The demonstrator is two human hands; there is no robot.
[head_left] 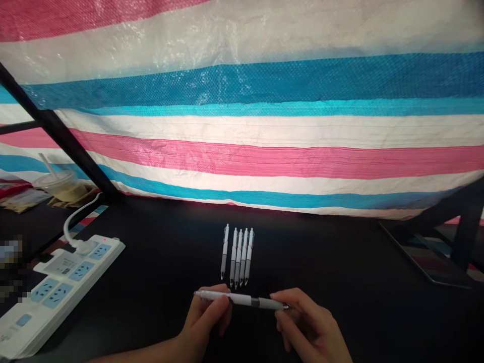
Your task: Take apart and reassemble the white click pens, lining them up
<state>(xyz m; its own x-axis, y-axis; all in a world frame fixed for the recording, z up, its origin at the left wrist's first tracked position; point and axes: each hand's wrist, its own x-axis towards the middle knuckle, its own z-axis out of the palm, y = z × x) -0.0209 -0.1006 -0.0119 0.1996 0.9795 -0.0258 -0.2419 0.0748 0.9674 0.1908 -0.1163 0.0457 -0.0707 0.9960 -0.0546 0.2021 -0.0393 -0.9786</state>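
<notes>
A white ballpoint pen (241, 299) with a grey grip lies level between my hands, above the front of the black table. My left hand (209, 312) is closed on the white clicker end, thumb on top of the barrel. Around the grey grip near the metal tip, the thumb and fingers of my right hand (308, 320) are closed. A dark, see-through band shows between the white barrel and the grip. Just beyond my hands, several matching pens (238, 257) rest side by side, tips towards me; the leftmost pen (225, 252) sits slightly apart.
At the left stands a white power strip (71, 282) with a plugged-in cable. A flat dark tablet-like device (419, 257) lies at the right. Behind the black table (162, 242) hangs a striped plastic sheet (264, 161). A plastic cup (62, 184) with a straw is at far left.
</notes>
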